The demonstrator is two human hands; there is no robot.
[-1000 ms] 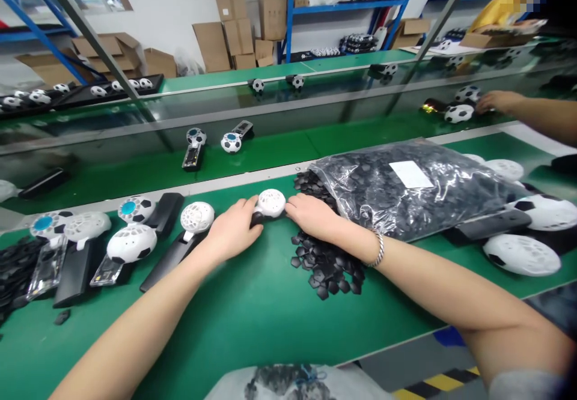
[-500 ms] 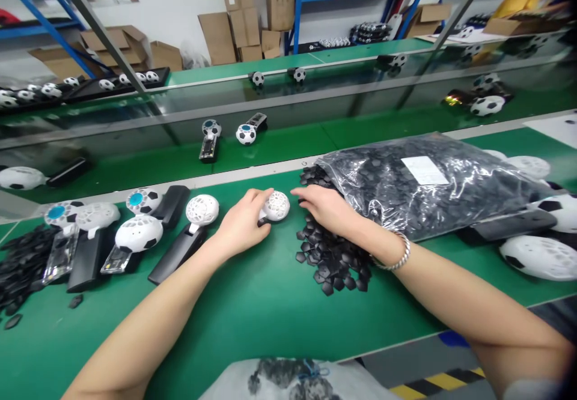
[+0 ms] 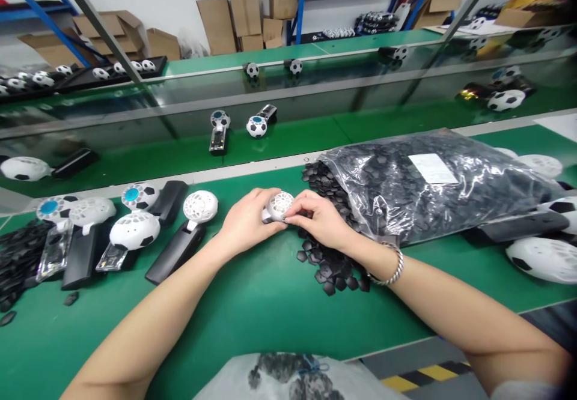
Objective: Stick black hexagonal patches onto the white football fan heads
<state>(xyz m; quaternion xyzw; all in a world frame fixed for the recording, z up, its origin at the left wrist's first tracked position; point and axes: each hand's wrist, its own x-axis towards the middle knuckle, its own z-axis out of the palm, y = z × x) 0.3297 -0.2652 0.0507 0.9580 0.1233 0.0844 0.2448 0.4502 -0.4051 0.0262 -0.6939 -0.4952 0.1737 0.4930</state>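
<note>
My left hand [image 3: 247, 220] is closed around a white, football-shaped fan head [image 3: 280, 203] with a vented face, just above the green table. My right hand [image 3: 321, 218] pinches at the head's lower right edge, its thumb and forefinger pressed together. A tiny dark piece seems to sit at those fingertips, mostly hidden. Beneath and beside my right wrist spreads a pile of black pentagon pieces [image 3: 331, 274], spilling out of a clear plastic bag [image 3: 387, 190]. To the left of my left hand lies a handheld fan [image 3: 201, 206] with a white head and black handle.
More football fans [image 3: 135, 230] lie at the left, by a second heap of black pieces [image 3: 20, 256]. Further fans [image 3: 543, 259] rest at the right. Beyond the table edge runs a green conveyor belt [image 3: 315, 139] carrying several fans [image 3: 256, 125]. Metal posts [image 3: 97, 27] slant above it.
My right hand has moved from the edge of the black pile leftward to the fan head, and its fingertips now meet it. My left hand keeps its hold on the head.
</note>
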